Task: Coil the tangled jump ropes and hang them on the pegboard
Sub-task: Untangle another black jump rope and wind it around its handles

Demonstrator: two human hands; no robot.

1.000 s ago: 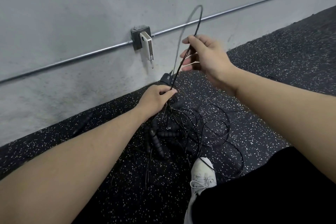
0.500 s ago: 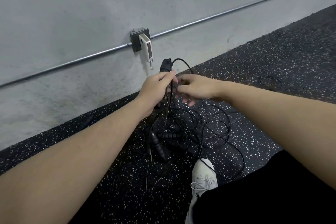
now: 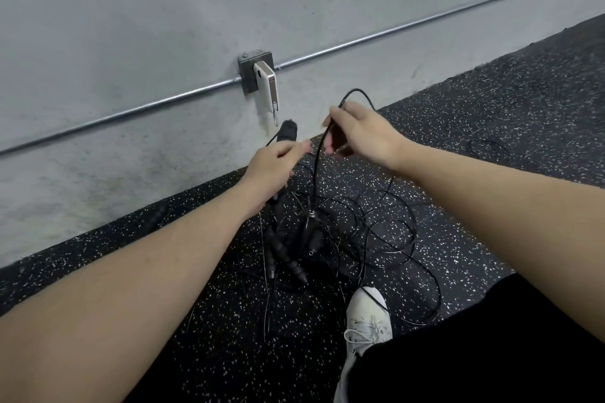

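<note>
Rope (image 3: pixel 316 170) raised again, hands apart.

Your left hand (image 3: pixel 273 162) covers the middle of the black foam-covered jump rope handle (image 3: pixel 287 131), so only its top end shows clearly. In the tangled pile of thin black jump ropes (image 3: pixel 330 239) on the floor, you cannot tell which cord joins which handle. Your black trouser leg (image 3: pixel 474 353) hides the heel of your white lace-up sneaker (image 3: pixel 366 321), and both forearms run off the frame's edges.
</note>
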